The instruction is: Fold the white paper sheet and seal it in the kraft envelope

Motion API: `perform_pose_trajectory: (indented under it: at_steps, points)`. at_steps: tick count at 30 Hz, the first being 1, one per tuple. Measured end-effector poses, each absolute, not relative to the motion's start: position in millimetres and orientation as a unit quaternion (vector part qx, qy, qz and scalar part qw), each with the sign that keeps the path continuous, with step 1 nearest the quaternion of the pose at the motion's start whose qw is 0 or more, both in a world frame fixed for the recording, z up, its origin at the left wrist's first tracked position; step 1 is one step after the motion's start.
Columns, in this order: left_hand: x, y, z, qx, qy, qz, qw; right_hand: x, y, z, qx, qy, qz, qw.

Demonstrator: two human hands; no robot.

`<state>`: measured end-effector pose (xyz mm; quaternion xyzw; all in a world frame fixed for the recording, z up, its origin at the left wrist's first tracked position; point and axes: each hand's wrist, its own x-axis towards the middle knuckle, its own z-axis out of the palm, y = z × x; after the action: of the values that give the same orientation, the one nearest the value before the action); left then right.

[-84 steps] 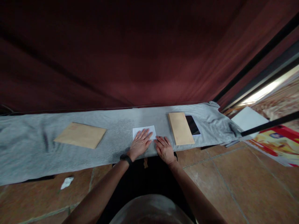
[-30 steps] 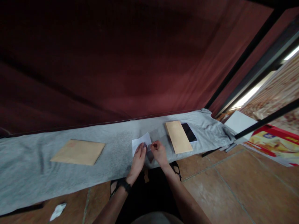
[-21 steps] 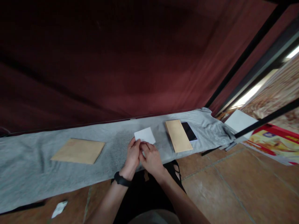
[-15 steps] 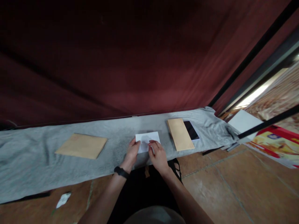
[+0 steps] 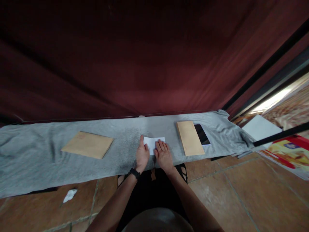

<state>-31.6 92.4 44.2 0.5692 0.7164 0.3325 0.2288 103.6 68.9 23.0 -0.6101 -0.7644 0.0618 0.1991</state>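
A small piece of white paper point(image 5: 150, 141) lies on the grey cloth in front of me, with a crease near its middle. My left hand point(image 5: 142, 156) is at its left edge, the thumb against the paper and the fingers along the side, gripping it. Flat on the paper's right part rests my right hand point(image 5: 164, 157), fingers stretched out and hiding some of the sheet. A dark band circles my left wrist.
Grey cloth point(image 5: 125, 129) covers the long, narrow bench. To the left lies a brown envelope point(image 5: 88, 144); to the right, a stack of brown envelopes point(image 5: 190, 138) partly covers a dark-screened phone or tablet point(image 5: 202, 135). A red-yellow box point(image 5: 289, 154) stands at far right.
The paper has come down flat on the cloth and now shows a crease. My right hand went from curled fingers to lying flat on it. The view shifted slightly.
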Motion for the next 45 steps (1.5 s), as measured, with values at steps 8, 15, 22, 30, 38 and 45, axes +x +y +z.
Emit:
perform_pose_trajectory:
  at_steps: [8, 15, 22, 30, 38, 45]
  points:
    - [-35, 87, 47, 0.582, 0.735, 0.274, 0.214, 109, 69, 15, -0.597, -0.782, 0.043, 0.176]
    - [-33, 88, 44, 0.584, 0.733, 0.286, 0.203, 104, 76, 26, -0.621, -0.762, 0.048, 0.179]
    - [-37, 86, 47, 0.577, 0.74, 0.278, 0.204, 90, 72, 17, -0.602, -0.777, 0.057, 0.173]
    - [-20, 74, 40, 0.707, 0.633, 0.283, 0.139, 95, 68, 19, -0.585, -0.798, 0.031, 0.141]
    - [-23, 71, 21, 0.76, 0.604, 0.202, 0.133, 100, 71, 19, -0.594, -0.792, 0.031, 0.137]
    - [-39, 73, 18, 0.749, 0.635, 0.174, 0.076, 124, 76, 11, -0.626, -0.762, 0.014, 0.167]
